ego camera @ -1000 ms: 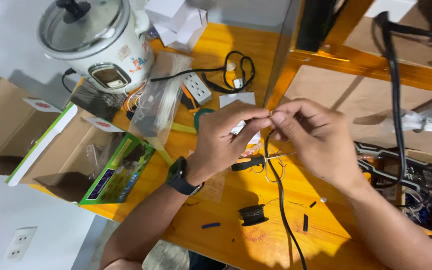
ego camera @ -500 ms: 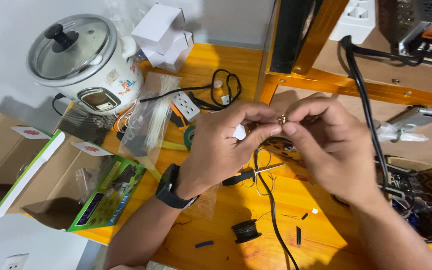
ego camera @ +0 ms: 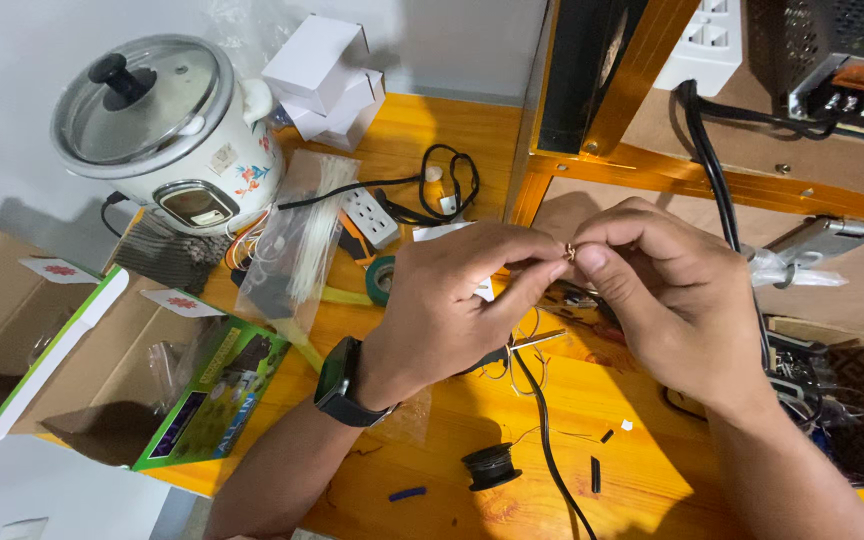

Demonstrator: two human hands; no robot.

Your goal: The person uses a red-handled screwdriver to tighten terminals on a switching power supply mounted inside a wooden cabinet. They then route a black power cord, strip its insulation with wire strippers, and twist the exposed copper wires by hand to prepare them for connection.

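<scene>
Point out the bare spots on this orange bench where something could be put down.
Barest is the orange bench between the white boxes and the shelf post, above the coiled black cord. A smaller patch lies between the black tape roll and the right hand wrist. Around the rice cooker, cable-tie bag and left hand it is crowded.

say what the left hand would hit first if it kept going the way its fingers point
Probably the right hand: the left hand points right, its fingertips already meeting the right's at the small copper wire end pinched between them.
</scene>
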